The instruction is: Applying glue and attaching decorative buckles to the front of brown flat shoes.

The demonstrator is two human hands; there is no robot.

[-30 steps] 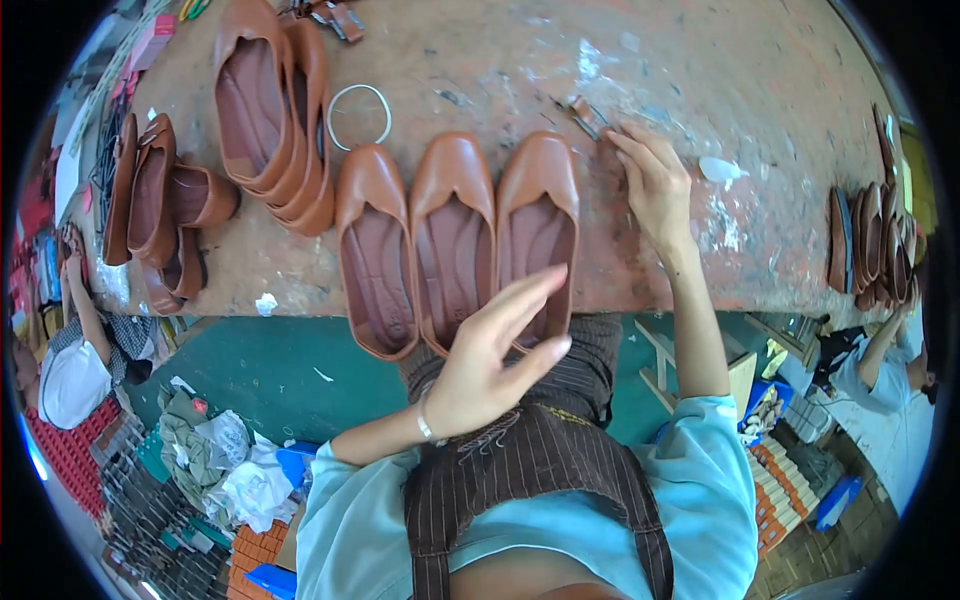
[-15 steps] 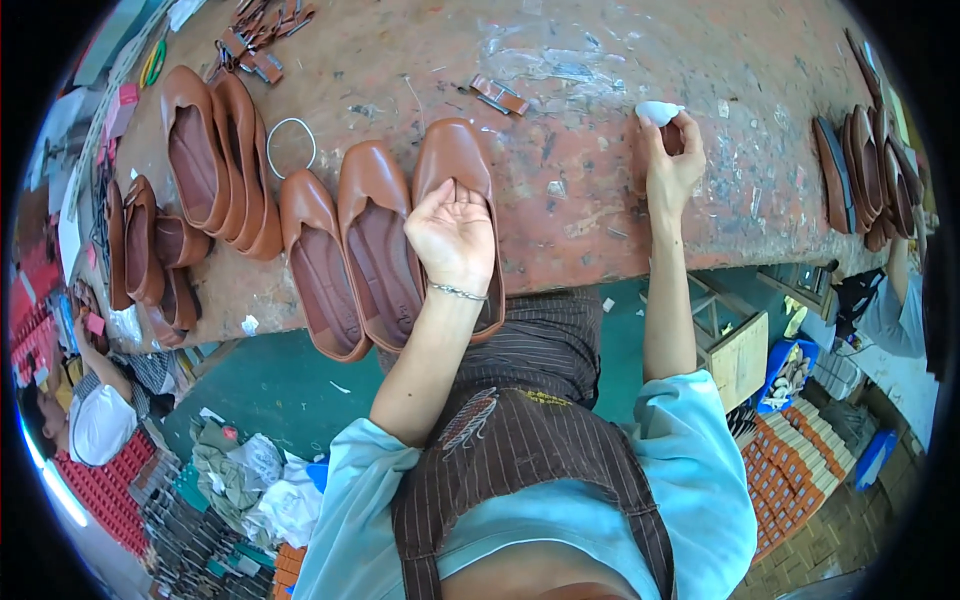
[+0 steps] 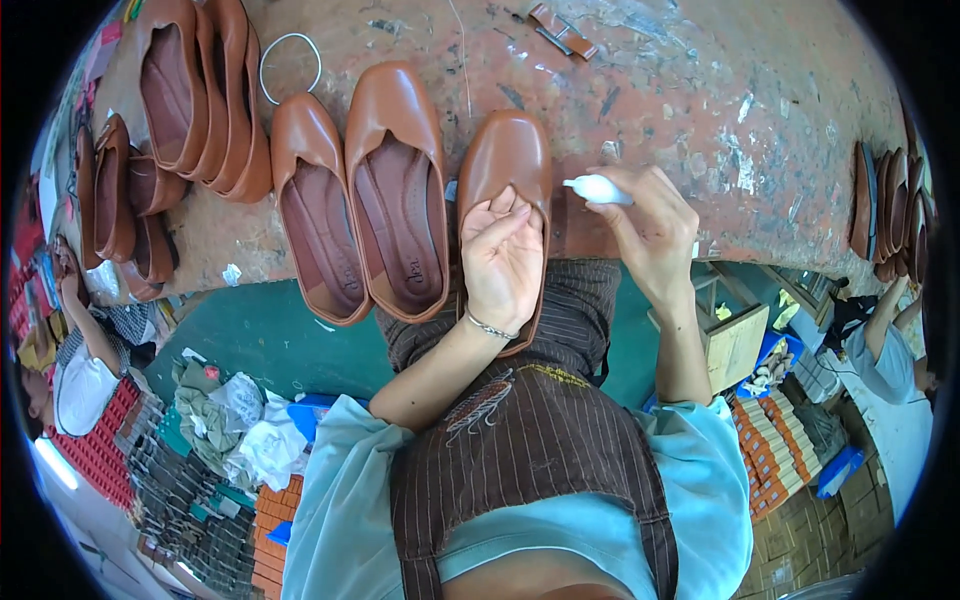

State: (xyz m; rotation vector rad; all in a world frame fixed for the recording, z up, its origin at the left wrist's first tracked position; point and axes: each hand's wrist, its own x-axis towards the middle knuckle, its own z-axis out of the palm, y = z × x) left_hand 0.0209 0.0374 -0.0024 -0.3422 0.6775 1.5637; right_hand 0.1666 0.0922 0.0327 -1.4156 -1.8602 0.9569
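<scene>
Left hand (image 3: pixel 503 262): grip closed on the tan leather flat shoe (image 3: pixel 510 160), fingers inside its opening.
Right hand (image 3: pixel 655 225): grip closed on a small white tube (image 3: pixel 598 189).
Table (image 3: pixel 700 110): worn reddish top, two matching brown flat shoes (image 3: pixel 365 195) beside.

brown shoes (image 3: pixel 400 190), white tube (image 3: pixel 598 189), striped apron (image 3: pixel 530 450)
</scene>
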